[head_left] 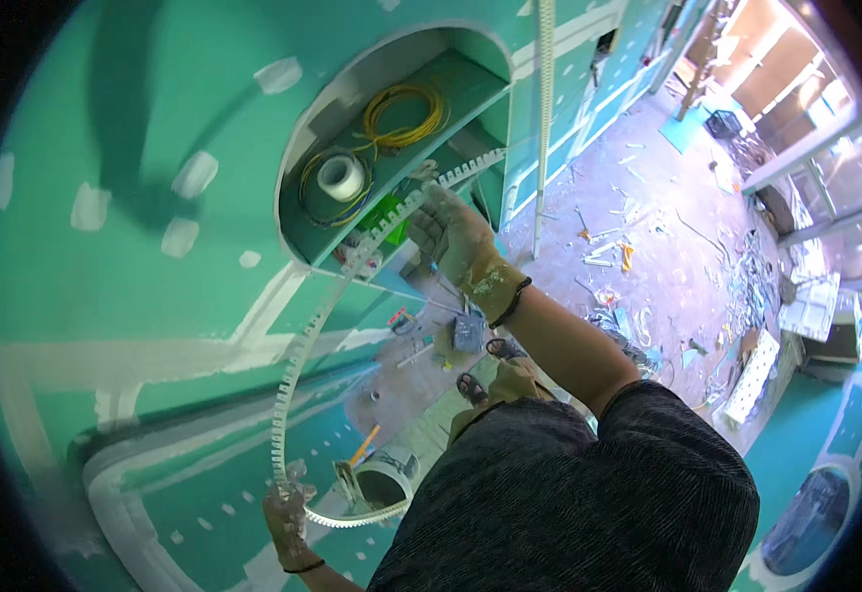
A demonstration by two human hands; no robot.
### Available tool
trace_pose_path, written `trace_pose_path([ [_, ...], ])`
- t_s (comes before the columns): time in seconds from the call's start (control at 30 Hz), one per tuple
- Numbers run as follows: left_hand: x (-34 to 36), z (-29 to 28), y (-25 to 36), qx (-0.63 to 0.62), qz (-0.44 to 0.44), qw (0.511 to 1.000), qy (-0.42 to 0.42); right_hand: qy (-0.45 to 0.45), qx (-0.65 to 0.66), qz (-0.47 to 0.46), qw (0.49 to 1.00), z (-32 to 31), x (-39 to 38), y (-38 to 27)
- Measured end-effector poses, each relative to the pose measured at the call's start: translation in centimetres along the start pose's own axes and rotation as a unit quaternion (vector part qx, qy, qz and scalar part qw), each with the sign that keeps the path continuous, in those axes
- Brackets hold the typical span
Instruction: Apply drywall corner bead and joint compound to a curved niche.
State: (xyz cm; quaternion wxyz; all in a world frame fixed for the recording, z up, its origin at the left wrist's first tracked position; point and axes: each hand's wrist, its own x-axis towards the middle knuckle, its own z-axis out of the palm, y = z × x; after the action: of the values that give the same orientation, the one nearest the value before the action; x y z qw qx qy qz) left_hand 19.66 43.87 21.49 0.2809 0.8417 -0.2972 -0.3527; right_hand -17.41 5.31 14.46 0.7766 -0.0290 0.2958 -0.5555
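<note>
Item: one white notched strip (299,360), which hung bowed, its upper run crossing the arched niche (465,84). Left hand (286,518): grasped the lower stretch. Right hand (460,242): lay against the upper; whether it gripped, I couldn't tell. Hazards, as judged: spring-back from a slipped hold; kinking from overbending; upper end snagging the yellow cable coil (437,116).

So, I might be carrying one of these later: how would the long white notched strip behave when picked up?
The long white notched strip is probably floppy along its length, since it curves down to the person's left hand and bends round beyond it. It looks light for its length, being so narrow. The closely spaced notches might catch on things.
</note>
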Motion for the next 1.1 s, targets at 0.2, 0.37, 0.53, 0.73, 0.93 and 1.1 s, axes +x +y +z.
trace_pose_path([
  [0.2, 2.0, 0.3, 1.4, -0.049, 0.047, 0.996, -0.050, 0.071, -0.052, -0.041, 0.995, -0.5, -2.6, -0.5],
  [0.37, 4.1, 1.2, 2.5, -0.033, 0.056, 0.995, -0.077, 0.079, 0.073, -0.027, 0.994, -10.5, -3.8, 0.1],
  [0.53, 4.3, 2.4, 3.6, 0.018, 0.134, 0.971, -0.199, 0.092, 0.116, -0.087, 0.985, -20.1, -7.3, 0.2],
  [0.73, 6.1, 2.7, 0.9, 0.080, 0.168, 0.946, -0.265, 0.279, 0.062, -0.030, 0.958, -28.1, -12.3, 0.1],
  [0.93, 3.5, 5.4, 6.4, 0.298, 0.092, 0.925, -0.218, 0.413, -0.029, -0.016, 0.910, -29.4, -16.4, -0.7],
  [1.1, 3.9, 7.2, 5.8, 0.334, 0.265, 0.858, -0.288, 0.455, 0.010, -0.018, 0.890, -33.4, -19.2, -0.2],
])
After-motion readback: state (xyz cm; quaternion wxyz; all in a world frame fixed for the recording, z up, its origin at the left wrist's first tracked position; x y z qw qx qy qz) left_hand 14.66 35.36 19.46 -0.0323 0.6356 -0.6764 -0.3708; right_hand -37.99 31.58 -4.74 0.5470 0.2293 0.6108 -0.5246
